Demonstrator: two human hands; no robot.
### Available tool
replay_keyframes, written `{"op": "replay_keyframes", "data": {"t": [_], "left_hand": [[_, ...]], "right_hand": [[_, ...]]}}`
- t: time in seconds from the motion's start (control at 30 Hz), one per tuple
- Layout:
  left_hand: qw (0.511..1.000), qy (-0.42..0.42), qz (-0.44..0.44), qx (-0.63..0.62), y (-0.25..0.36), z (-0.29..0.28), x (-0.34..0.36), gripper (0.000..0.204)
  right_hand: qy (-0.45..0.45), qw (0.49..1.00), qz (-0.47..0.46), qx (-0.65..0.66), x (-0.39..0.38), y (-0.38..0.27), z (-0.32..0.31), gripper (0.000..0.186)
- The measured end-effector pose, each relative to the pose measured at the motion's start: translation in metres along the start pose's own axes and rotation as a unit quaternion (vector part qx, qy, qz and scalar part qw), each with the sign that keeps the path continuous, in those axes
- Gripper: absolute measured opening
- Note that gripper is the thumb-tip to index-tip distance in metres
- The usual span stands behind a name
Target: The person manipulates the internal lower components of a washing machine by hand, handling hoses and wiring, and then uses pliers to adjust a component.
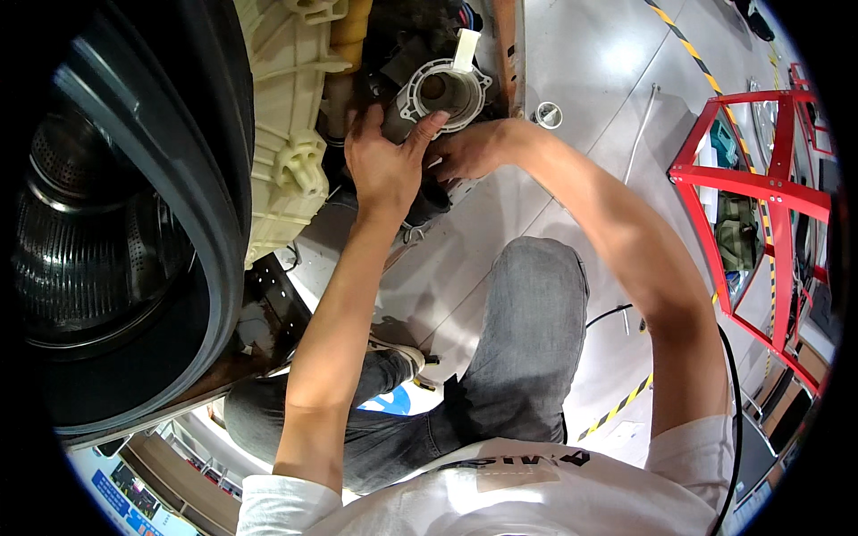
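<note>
A light plastic housing point(472, 96) with a round open bore, flanged rim and upright white tab sits at top centre, inside the lower part of an opened washing machine. My left hand point(384, 152) grips its lower left side, thumb near the rim and fingers curled down the side. My right hand point(469, 150) reaches beneath the housing with curled fingers; what they hold is hidden. Just below both hands is a dark tubular part point(429, 204). Left of the housing are a cream plastic tub point(286, 107) and a yellowish pipe point(350, 27).
The machine's drum and dark rubber gasket point(192, 214) fill the left. A small white round cap point(548, 114) and a thin white tube point(639, 134) lie on the tiled floor. A red metal frame point(733, 179) stands at right. My bent knee point(536, 295) is below the hands.
</note>
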State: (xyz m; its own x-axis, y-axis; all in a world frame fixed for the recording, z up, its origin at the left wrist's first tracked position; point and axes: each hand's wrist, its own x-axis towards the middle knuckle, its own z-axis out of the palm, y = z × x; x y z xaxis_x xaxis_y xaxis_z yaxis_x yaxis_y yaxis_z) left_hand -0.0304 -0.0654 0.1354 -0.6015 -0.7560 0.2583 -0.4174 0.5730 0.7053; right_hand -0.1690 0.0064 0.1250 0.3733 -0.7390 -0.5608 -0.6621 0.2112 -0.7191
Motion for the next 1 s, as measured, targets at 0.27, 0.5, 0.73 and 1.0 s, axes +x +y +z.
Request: {"op": "replay_keyframes", "data": {"t": [0.27,0.5,0.73,1.0], "left_hand": [[0.999,0.031,0.029,-0.015,-0.005,0.003,0.004,0.062],[0.999,0.007,0.047,0.006,-0.008,0.003,0.002,0.062],[0.999,-0.010,0.046,-0.009,-0.003,0.003,0.000,0.062],[0.997,-0.022,0.074,0.009,-0.004,0.000,0.002,0.067]], "right_hand": [[0.059,0.998,-0.020,0.003,-0.002,0.001,0.000,0.038],[0.088,0.994,0.049,-0.043,-0.003,0.002,0.007,0.027],[0.158,0.976,0.017,-0.152,0.004,0.018,0.026,0.025],[0.087,0.985,0.054,-0.138,-0.002,0.004,0.005,0.028]]}}
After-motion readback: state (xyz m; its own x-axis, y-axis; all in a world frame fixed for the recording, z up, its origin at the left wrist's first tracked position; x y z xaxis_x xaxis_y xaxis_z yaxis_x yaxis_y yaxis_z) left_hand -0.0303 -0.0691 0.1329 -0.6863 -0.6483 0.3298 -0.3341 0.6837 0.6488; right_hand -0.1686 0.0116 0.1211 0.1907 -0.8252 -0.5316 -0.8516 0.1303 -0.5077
